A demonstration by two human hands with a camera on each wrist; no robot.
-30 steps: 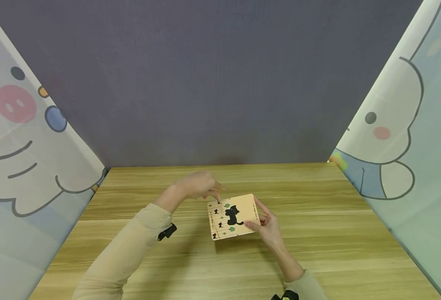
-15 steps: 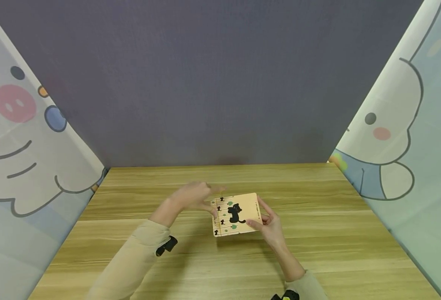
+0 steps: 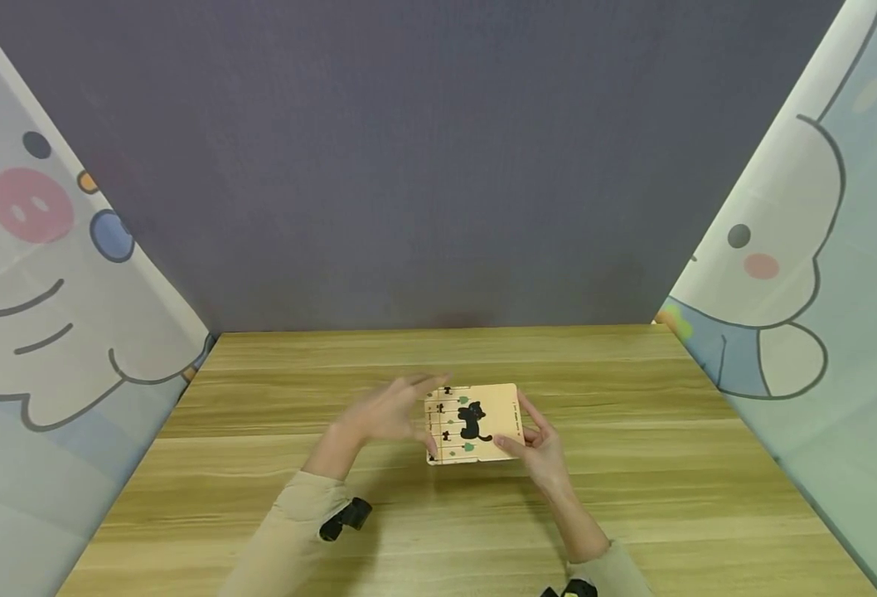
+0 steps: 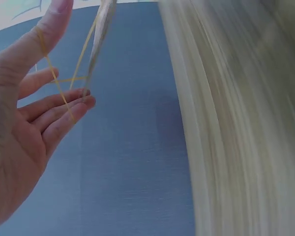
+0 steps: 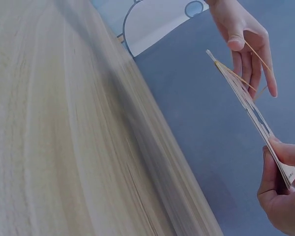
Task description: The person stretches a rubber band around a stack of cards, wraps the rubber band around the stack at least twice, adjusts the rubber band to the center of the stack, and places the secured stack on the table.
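A thin cream notebook [image 3: 509, 406], printed with a black cat, is held above the table in my right hand [image 3: 546, 458]. The right thumb lies on its face and the fingers are behind it. A yellow rubber band [image 5: 258, 56] loops around the notebook's left end. My left hand [image 3: 382, 416] stretches this band between its thumb and spread fingers. In the left wrist view the notebook [image 4: 101, 37] appears edge-on beside the fingertips, with the rubber band [image 4: 49, 62] running from thumb to fingers. Layered edges of the notebook [image 5: 253, 118] show in the right wrist view.
Below the hands spreads a wood-grain table [image 3: 632, 497]. A dark grey panel [image 3: 438, 166] rises at its back edge. Cartoon-printed curtains stand at the left [image 3: 21, 348] and right [image 3: 849, 348].
My left hand has come down toward the near side and spread its thumb from its fingers, along the notebook's left end. The notebook has shifted slightly right and levelled in my right hand.
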